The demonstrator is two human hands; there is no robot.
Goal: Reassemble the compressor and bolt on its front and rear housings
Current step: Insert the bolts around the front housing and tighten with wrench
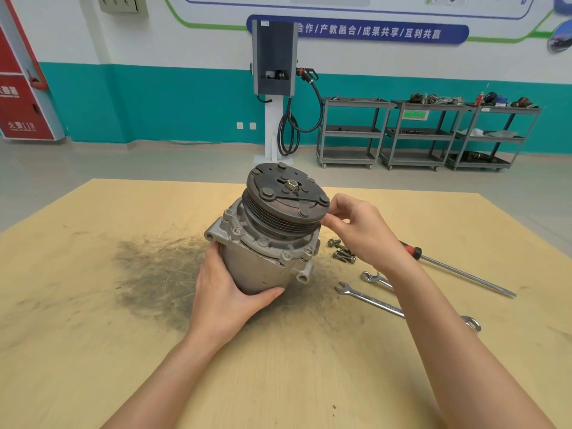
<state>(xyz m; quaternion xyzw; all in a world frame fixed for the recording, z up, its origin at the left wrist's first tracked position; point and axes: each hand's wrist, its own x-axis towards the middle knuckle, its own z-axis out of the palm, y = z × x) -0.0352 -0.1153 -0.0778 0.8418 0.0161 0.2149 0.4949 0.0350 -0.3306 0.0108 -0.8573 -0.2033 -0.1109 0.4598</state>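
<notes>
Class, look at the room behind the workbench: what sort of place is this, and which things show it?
Probably a vehicle-repair training workshop: a wall-mounted charging unit with cable, grey parts trolleys, and wrenches beside the compressor on the bench.

I see a tan wooden tabletop (93,351) with a dark greasy smudge (154,274) mid-surface. The compressor (266,239) stands on the smudge, tilted, pulley end up. To its right lie a small pile of bolts (342,252), two combination wrenches (371,300) side by side, and a red-handled screwdriver (458,270) further right.
</notes>
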